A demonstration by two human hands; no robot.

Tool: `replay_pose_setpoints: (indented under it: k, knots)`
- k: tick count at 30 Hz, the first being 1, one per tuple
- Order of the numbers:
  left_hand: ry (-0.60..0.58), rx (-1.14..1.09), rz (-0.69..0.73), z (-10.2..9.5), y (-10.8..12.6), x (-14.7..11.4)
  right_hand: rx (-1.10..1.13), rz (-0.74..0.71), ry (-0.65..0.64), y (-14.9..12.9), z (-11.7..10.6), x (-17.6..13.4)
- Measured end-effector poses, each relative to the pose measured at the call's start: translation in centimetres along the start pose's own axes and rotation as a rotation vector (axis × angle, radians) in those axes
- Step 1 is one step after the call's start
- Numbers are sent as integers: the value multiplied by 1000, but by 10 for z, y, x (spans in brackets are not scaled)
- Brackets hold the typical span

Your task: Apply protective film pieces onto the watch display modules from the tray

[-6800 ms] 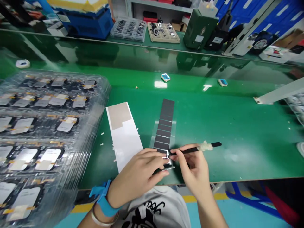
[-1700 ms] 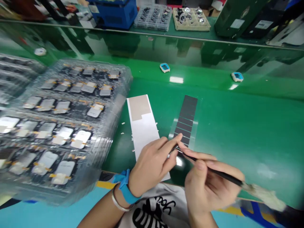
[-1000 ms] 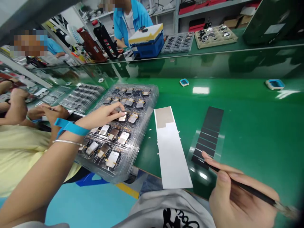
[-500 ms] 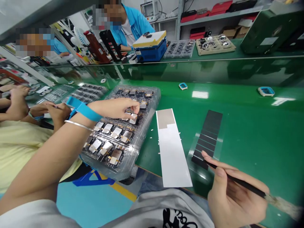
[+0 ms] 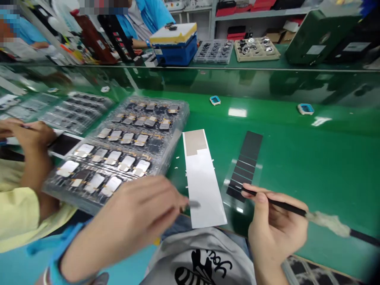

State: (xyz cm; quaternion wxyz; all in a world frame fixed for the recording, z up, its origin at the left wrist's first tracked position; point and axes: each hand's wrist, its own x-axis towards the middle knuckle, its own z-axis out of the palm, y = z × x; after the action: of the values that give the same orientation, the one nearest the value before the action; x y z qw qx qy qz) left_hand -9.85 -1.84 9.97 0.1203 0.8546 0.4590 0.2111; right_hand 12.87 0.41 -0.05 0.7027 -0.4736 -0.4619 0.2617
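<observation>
Black tool point(image 5: 288, 206) is resting pinched between the fingers of the right hand point(image 5: 277, 227), its tip pointing over dark strips point(image 5: 245, 166) near the front edge of the counter point(image 5: 320, 170); a slip could be shifting them. Left hand point(image 5: 142, 209), fingers narrowed, load unclear, is hovering beside the white sheet point(image 5: 204, 178); knocking could be skewing it.

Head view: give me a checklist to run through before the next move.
1. Slim black tool with cream wrapping held in right hand: ok.
2. Its tip touching the segmented dark grey strip: cannot tell.
3. Left hand gripping a piece: cannot tell, motion blur.
4. White rectangular sheet with beige patch lying on the glossy green bench: ok.
5. Bench beside the sheet free of scraps: not ok, small pale scraps lie there.
</observation>
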Motion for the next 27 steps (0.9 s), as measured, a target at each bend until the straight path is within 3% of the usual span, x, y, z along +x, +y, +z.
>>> replay_pose_setpoints:
  k: [3,6,11,17,27]
  knots:
    - [30,-288,23,42,21,-1,-73,85,-49,-5,-11,8]
    - [77,-517,6,82,25,14,-187,111,-90,-4,-26,12]
    - [51,-552,20,124,16,40,-286,147,-199,9,-46,6]
    - [-8,-504,53,132,11,46,-322,167,-189,13,-47,3]
    - [18,-459,56,132,11,45,-280,280,-165,9,-48,6]
